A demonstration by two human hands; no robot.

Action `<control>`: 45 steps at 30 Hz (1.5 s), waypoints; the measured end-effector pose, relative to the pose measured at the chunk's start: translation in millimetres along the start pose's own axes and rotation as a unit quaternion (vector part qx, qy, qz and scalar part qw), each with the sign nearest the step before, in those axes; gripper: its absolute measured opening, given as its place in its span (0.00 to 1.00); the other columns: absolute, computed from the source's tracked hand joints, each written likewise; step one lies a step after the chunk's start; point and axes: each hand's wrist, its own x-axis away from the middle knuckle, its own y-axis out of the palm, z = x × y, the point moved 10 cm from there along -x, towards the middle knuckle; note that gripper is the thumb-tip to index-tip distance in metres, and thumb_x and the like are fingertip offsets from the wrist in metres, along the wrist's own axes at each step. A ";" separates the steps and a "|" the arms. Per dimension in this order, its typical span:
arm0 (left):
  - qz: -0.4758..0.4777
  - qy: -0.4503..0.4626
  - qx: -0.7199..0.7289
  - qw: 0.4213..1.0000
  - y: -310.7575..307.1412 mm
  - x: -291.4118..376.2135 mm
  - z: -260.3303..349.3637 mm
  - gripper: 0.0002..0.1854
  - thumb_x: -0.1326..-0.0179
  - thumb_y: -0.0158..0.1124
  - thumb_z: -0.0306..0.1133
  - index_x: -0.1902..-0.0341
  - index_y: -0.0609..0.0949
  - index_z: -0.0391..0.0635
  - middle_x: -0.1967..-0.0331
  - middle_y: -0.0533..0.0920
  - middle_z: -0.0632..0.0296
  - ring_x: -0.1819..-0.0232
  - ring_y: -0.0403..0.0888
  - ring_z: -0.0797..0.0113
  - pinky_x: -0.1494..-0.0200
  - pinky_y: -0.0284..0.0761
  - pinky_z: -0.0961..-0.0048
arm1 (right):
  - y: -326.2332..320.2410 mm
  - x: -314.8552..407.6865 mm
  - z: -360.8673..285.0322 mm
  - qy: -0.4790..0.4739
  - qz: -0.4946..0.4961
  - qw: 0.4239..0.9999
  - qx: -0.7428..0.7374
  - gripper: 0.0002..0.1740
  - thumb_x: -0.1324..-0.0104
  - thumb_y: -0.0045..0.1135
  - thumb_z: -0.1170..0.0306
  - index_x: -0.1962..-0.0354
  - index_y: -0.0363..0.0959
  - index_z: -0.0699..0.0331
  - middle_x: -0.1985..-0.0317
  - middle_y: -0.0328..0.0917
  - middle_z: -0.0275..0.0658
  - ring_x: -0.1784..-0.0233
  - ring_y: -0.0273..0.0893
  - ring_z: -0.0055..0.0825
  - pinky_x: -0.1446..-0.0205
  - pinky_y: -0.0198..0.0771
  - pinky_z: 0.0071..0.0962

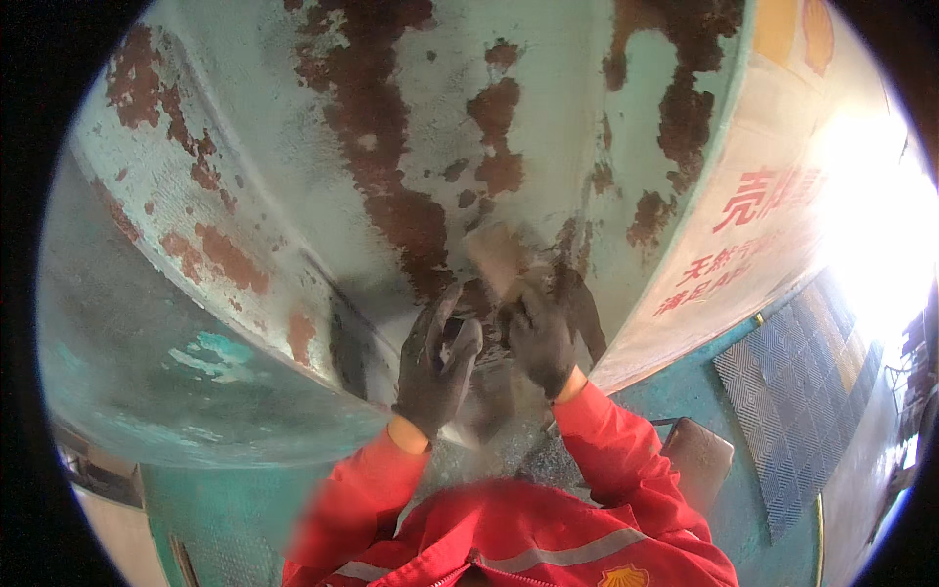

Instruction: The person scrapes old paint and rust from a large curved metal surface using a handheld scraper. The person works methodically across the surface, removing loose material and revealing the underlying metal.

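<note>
A large panel [455, 147] of worn pale green paint with rust-brown patches fills the view before me. My right hand [541, 337], in a dark glove, grips a blurred, flat brownish piece [499, 257], perhaps a sheet of abrasive or a scraper blade, against the panel. To its left my left hand [436, 359], also gloved, is raised with thumb and fingers apart, near the rusty surface. Nothing plain shows between its fingers. Below the hands the surface is blurred, and its details cannot be told.
A pale banner [704, 257] with red writing hangs along the right side. Beyond it a patterned mat [799, 396] lies on the green floor, near a brown padded seat [697, 458]. A curved grey-green surface [183, 352] bulges at the left.
</note>
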 end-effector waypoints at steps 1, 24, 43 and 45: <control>0.001 -0.075 0.070 0.995 1.9 -1.9 -18.0 0.18 0.29 0.59 0.39 0.42 0.78 0.40 0.49 0.83 0.49 0.50 0.81 0.51 0.46 0.75 0.62 | 11.4 5.7 3.3 0.031 -0.023 0.998 -0.040 0.09 0.41 0.60 0.80 0.62 0.73 0.70 0.66 0.72 0.42 0.68 0.69 0.36 0.63 0.68 0.32; -0.058 0.199 0.018 0.978 -77.6 47.4 43.3 0.28 0.37 0.61 0.31 0.33 0.73 0.34 0.61 0.84 0.52 0.67 0.82 0.57 0.59 0.79 0.63 | 63.6 29.3 -14.2 0.019 0.066 0.995 0.077 0.36 0.27 0.49 0.75 0.24 0.50 0.63 0.25 0.57 0.56 0.26 0.63 0.47 0.27 0.62 0.33; 0.060 0.440 -0.143 0.885 -113.1 55.3 38.4 0.16 0.40 0.68 0.38 0.48 0.84 0.54 0.56 0.84 0.71 0.42 0.77 0.66 0.32 0.66 0.57 | 76.3 -25.6 -35.1 -0.055 0.151 0.958 0.238 0.32 0.28 0.55 0.73 0.28 0.59 0.67 0.36 0.72 0.48 0.37 0.72 0.33 0.30 0.64 0.31; 0.077 0.464 -0.127 0.874 -116.6 58.1 42.1 0.16 0.42 0.67 0.37 0.50 0.84 0.53 0.56 0.84 0.69 0.43 0.78 0.64 0.35 0.67 0.56 | 86.3 -35.1 -67.3 -0.132 0.176 0.879 0.423 0.32 0.29 0.56 0.72 0.29 0.59 0.67 0.37 0.73 0.48 0.38 0.73 0.34 0.31 0.65 0.34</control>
